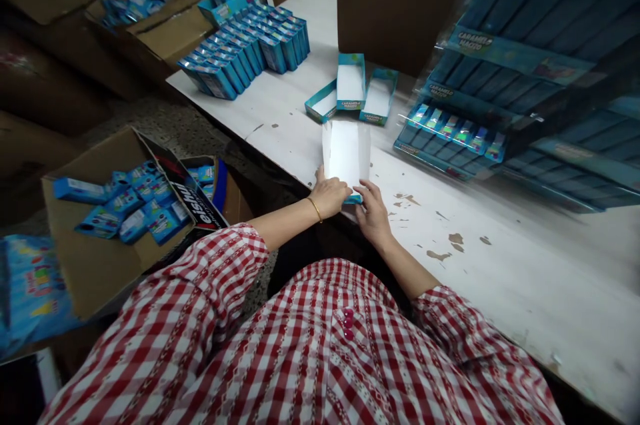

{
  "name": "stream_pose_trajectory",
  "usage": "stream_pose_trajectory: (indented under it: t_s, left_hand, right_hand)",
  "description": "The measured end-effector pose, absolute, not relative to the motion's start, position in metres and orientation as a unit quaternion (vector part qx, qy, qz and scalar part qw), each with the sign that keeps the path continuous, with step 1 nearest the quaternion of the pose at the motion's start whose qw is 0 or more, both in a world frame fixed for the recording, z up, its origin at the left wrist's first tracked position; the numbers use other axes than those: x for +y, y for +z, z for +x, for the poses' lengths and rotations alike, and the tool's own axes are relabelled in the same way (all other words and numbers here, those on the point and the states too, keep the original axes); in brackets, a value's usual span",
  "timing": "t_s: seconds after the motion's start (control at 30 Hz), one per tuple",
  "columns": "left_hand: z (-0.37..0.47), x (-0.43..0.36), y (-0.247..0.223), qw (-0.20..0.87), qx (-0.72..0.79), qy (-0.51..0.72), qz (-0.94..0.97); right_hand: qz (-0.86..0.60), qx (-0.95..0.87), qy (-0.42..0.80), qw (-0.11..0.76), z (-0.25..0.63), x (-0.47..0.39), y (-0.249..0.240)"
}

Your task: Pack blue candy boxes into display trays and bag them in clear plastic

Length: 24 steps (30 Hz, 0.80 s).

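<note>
Currently, white tray (pixel 345 151) held at near edge of table (pixel 425 218), apparently for easy reach. Near end gripped by left hand (pixel 330 197); corner pinched by right hand (pixel 375 215), presumably for steadiness. Folded trays (pixel 351 81) placed just beyond, apparently leaving room.

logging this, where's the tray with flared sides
At the head view's centre, the tray is at the table's near edge, both hands on it, three other trays beyond.
</note>
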<state>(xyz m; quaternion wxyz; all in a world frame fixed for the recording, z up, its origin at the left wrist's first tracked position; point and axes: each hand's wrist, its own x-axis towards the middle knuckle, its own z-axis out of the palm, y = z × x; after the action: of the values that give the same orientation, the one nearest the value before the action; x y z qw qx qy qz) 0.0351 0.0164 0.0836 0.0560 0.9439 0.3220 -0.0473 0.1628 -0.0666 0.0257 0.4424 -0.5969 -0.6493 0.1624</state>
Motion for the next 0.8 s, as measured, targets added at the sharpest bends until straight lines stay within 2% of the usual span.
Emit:
stream_pose_trajectory:
  t_s: [0.23, 0.4, 0.57, 0.67, 0.8]
  left_hand:
    - [0.044, 0.014, 0.089, 0.032, 0.25, -0.15, 0.956]
    - [0.06, 0.016, 0.083, 0.054, 0.292, -0.238, 0.925]
    - [0.055, 0.017, 0.095, 0.095, 0.322, -0.261, 0.905]
    - [0.036, 0.024, 0.11, 0.171, 0.35, -0.185, 0.902]
    - [0.01, 0.059, 0.115, 0.176, 0.419, 0.105, 0.885]
  right_hand:
    - [-0.625, -0.634, 0.152, 0.43, 0.158, -0.067, 0.028]
    - [-0.618, -0.644, 0.172, 0.417, 0.159, -0.063, 0.031]
    - [-0.613, -0.667, 0.181, 0.383, 0.169, -0.066, 0.035]
    - [-0.583, -0.719, 0.12, 0.359, 0.184, -0.07, 0.052]
    - [-0.592, -0.745, 0.049, 0.304, 0.192, -0.046, 0.085]
